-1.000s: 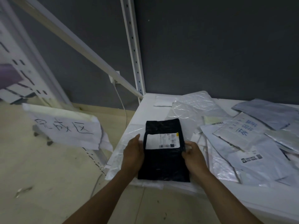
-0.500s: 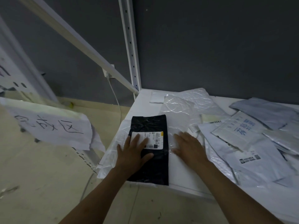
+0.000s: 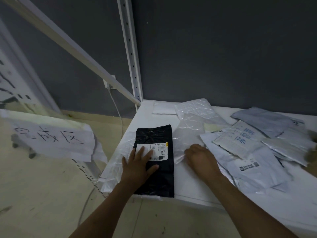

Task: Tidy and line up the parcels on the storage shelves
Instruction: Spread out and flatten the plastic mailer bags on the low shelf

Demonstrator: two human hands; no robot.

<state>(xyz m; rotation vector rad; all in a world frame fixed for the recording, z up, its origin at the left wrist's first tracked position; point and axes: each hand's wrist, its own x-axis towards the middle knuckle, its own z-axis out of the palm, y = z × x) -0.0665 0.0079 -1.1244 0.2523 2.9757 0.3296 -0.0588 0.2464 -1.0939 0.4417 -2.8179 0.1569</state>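
Head view of the near left corner of a white shelf [image 3: 193,191]. A black parcel [image 3: 154,176] lies flat on the shelf with its long side running near to far, its near end at the shelf's front edge; it rests on a sheet of clear plastic [image 3: 118,158] that sticks out to its left. A white label [image 3: 159,149] sits across its middle. The left hand [image 3: 137,166] lies palm down on the black parcel, fingers straight and spread, fingertips over the label's left part. The right hand [image 3: 200,157], just right of the black parcel, has its fingers curled round the near edge of a clear bag [image 3: 188,131], which bunches at the fingertips. Further right, a loose pile of pale mailers [image 3: 253,162] overlaps at mixed angles. A white perforated post [image 3: 130,48] rises at the shelf's far left corner against a dark wall [image 3: 223,48]. At left, a handwritten paper sign [image 3: 51,141] hangs from another rack.
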